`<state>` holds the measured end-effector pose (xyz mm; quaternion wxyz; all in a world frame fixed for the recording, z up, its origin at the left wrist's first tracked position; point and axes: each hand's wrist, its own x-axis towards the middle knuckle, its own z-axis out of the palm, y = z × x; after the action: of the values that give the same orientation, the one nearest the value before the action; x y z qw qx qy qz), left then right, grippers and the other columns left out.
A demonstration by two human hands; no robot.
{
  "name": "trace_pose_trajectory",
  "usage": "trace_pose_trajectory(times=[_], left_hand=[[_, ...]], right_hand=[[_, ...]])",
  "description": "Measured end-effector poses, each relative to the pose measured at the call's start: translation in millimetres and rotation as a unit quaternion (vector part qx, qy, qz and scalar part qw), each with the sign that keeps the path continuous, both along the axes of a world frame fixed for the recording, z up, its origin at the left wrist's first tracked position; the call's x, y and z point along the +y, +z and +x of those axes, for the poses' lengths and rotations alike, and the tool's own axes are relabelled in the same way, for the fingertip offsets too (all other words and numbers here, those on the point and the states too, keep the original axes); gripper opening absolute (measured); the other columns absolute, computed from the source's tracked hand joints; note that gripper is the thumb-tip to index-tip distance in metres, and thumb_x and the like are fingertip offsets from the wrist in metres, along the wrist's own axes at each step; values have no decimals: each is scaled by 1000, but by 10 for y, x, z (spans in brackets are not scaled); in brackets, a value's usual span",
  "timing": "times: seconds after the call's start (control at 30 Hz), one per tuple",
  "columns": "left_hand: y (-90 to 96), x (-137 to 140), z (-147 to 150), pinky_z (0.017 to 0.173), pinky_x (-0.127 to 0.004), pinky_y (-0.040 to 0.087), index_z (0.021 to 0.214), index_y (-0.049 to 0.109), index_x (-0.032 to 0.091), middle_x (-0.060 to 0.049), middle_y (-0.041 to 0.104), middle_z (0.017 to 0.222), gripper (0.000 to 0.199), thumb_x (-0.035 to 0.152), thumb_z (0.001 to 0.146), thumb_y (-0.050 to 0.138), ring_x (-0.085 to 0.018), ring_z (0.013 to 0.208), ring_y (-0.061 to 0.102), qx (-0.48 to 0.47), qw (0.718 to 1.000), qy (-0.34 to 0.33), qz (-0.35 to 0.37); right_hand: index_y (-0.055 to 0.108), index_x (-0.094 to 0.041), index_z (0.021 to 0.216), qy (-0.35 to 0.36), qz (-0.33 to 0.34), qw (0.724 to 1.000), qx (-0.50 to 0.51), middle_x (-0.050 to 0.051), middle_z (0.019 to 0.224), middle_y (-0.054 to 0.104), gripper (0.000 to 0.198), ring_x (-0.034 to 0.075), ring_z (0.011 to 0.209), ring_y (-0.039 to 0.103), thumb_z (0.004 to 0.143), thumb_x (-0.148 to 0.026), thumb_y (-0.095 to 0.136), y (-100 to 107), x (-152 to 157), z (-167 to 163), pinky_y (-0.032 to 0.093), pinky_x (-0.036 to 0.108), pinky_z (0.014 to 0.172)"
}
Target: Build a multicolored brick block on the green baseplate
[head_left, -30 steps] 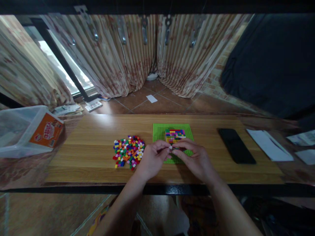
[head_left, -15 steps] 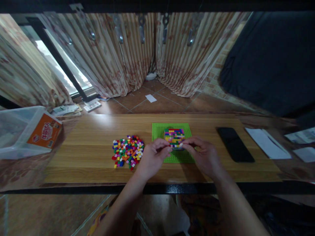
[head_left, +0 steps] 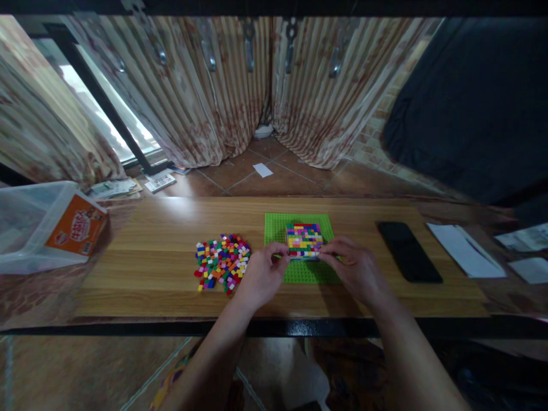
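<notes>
A block of many-coloured toy bricks (head_left: 304, 238) stands on a green studded baseplate (head_left: 276, 225). My left hand (head_left: 268, 273) is closed, with thumb and forefinger pinched at the block's near left corner. At the near right corner, my right hand (head_left: 353, 265) is also closed, its fingertips against the block's edge. A row with red and white bricks runs along the near edge between the two hands. Left of my left hand lies a loose heap of small coloured bricks (head_left: 222, 261).
A black phone (head_left: 409, 251) lies right of the baseplate on the wooden table (head_left: 145, 274), with white paper (head_left: 464, 250) beyond it. A clear plastic bin (head_left: 36, 220) with an orange label stands at the far left. Striped curtains (head_left: 240, 97) hang behind.
My left hand has shifted slightly left, from the middle of the block's near edge to its left corner. My right hand has barely moved, staying at the right corner.
</notes>
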<state>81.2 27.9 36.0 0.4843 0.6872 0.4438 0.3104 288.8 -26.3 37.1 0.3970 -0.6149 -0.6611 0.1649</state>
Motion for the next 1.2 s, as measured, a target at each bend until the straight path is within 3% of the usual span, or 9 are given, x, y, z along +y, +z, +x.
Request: trace_pose_trajectory(times=[0.37,0.9,1.07,1.2], left_hand=[[-28,-3,-15,58,-23,42,99,71,17,-2,68,79,24,18,82,53,-12,63,56,-4,1000,-16,5],[-17,-17,-8,57,-23,43,93,75,19,-1,71,76,23,18,81,55,-14,61,58,-24,1000,-12,11],[-19,69,-123,62,-24,46,93,74,18,-2,72,79,21,20,80,59,-14,66,61,-52,998,27,16],[60,189,-303,69,-25,50,90,74,16,-3,71,79,18,23,77,63,-15,72,63,-126,986,113,0]], right_hand=[[71,-23,76,-14,10,1000,14,2,81,68,12,17,78,65,84,-30,65,-30,35,-21,51,31,74],[72,-23,76,-11,6,1000,18,3,79,70,17,18,76,66,84,-35,63,-55,20,-34,52,32,72],[71,-21,75,-101,58,991,60,2,76,69,19,17,70,63,81,-38,67,24,13,7,50,29,65],[71,-20,76,-171,109,976,78,2,74,68,19,17,68,62,83,-37,66,147,16,-117,48,29,62]])
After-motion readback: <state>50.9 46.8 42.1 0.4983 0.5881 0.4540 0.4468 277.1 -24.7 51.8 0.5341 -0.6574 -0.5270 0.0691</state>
